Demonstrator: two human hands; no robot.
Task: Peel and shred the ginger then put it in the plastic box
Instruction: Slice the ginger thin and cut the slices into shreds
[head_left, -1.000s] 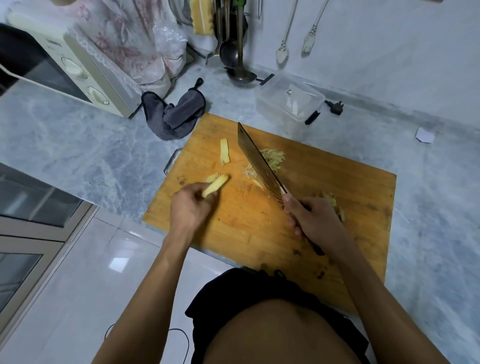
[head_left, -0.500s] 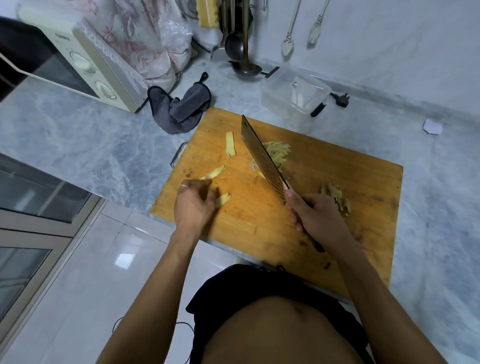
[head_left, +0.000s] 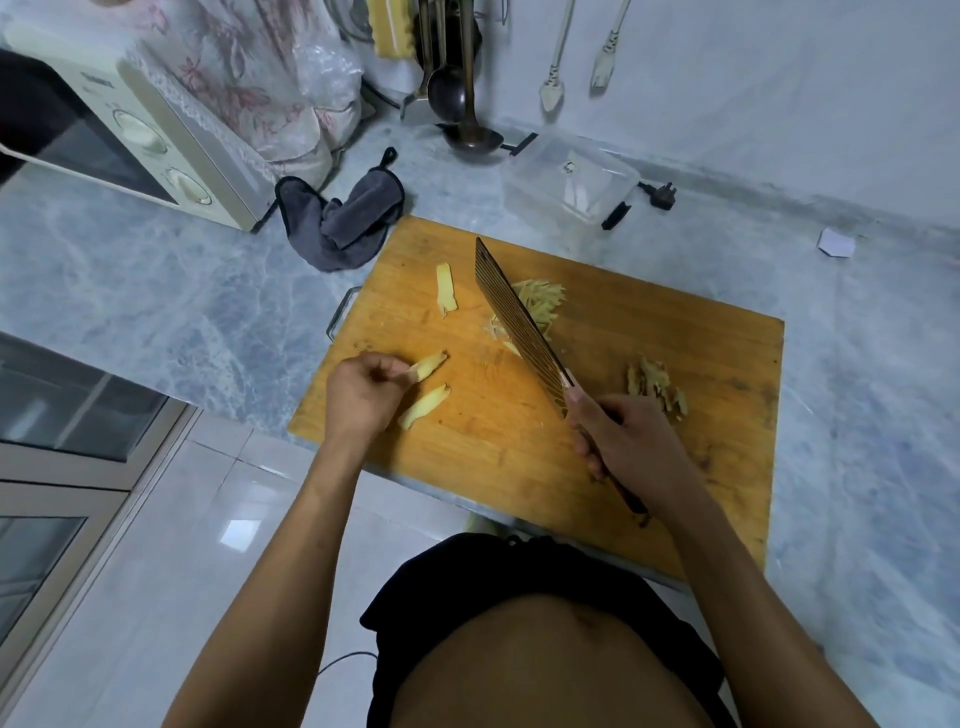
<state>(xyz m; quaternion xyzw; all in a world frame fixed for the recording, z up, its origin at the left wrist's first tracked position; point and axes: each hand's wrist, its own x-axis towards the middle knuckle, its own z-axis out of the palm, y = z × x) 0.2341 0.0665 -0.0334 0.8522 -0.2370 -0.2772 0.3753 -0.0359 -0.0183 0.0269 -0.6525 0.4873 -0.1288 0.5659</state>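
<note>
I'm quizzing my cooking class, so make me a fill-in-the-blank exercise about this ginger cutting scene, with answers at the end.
1. The right hand grips the handle of the ____.
2. The left hand pinches a slice of ____.
3. The pile of shreds lies on the wooden ____.
4. The clear plastic box stands on the counter, beyond the board's ____ edge.

Missing words: knife; ginger; cutting board; far
</note>
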